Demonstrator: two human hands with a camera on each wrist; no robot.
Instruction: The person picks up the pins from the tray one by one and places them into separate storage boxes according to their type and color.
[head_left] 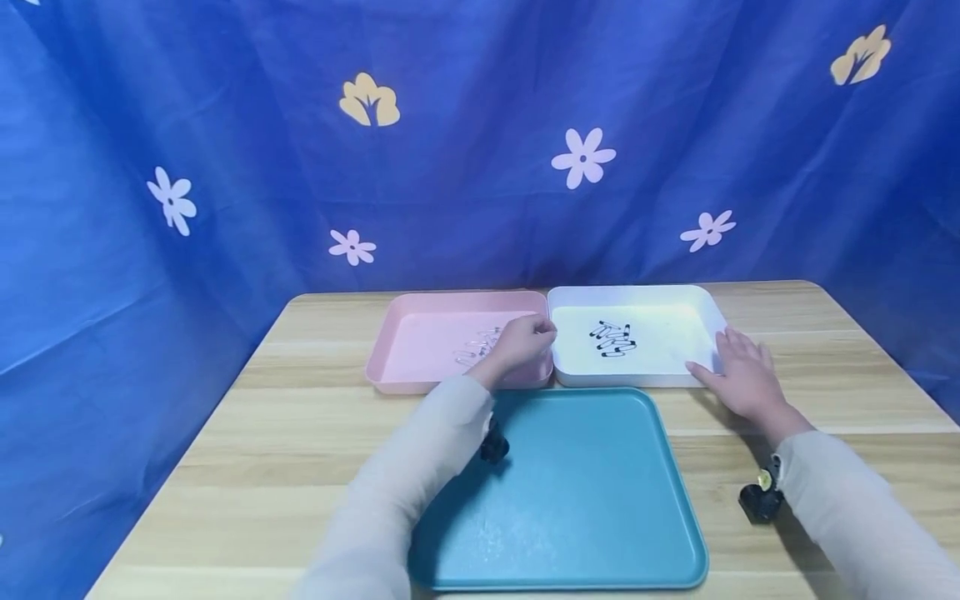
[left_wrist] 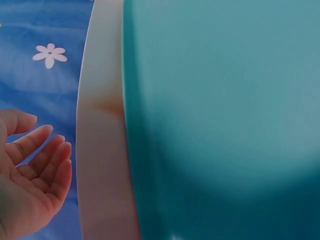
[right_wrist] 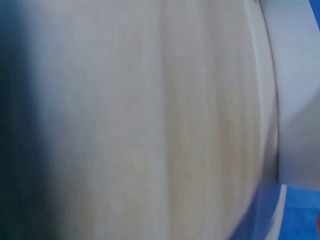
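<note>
My left hand (head_left: 525, 342) hovers over the right side of the pink tray (head_left: 420, 333), just by several clear clips (head_left: 474, 350) lying in it. In the left wrist view this hand (left_wrist: 35, 170) shows a bare palm with loosely bent fingers and holds nothing. My right hand (head_left: 738, 371) lies flat on the table with straight fingers against the right front corner of the white tray (head_left: 667, 375). Several black clips (head_left: 615, 339) lie in a small pile in the white tray.
A teal tray (head_left: 585, 500) lies in front of the two smaller trays, on a wooden table (head_left: 285, 450). The left wrist view shows this teal tray (left_wrist: 220, 120) beside the pink tray's wall (left_wrist: 100, 150). A blue flowered cloth (head_left: 480, 125) hangs behind the table.
</note>
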